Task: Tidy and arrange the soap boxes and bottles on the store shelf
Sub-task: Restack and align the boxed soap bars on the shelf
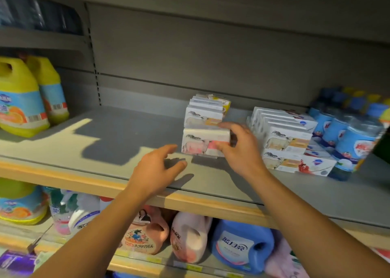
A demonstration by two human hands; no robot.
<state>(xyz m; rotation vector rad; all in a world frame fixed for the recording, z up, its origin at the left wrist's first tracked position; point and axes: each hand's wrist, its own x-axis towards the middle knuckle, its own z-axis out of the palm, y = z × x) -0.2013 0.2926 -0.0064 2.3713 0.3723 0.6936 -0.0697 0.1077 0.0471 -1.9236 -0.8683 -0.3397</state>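
Gripping front soap box (203, 143), right hand (238, 148).

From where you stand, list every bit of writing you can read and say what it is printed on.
"蓝月亮": white label on the blue jug, lower shelf.
"大师": part of the red print on the peach jug; the rest is too blurred.
Soap boxes, yellow jugs, blue bottles, spray bottle: print too small or blurred to read.

matt grey metal shelf (126, 134), glossy cardboard soap boxes (203, 143), shiny plastic bottles (20, 100)
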